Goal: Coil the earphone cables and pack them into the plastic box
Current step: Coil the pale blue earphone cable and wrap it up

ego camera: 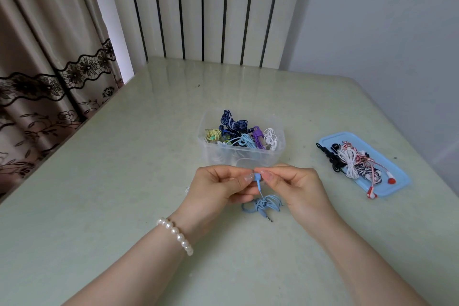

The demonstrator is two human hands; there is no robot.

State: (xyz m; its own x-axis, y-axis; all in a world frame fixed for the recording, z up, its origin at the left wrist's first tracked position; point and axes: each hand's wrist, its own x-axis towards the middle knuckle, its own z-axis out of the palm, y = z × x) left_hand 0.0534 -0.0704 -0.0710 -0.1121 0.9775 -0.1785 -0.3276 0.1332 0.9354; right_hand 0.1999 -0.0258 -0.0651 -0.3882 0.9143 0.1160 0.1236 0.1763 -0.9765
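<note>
My left hand (223,185) and right hand (290,185) pinched the thin light-blue earphone cable (263,204) by what looked like its earbud end | its loose coil and metal plug lay on the glossy pale-green tabletop (124,181) | clear plastic box (211,154) just beyond held knotted bundles | blue lid (397,181) carried tangled ones

Single head view, steeply down, close over table (124,181)

Pale green table (124,181), lace-trimmed curtain (49,57), white radiator (211,7)
</note>
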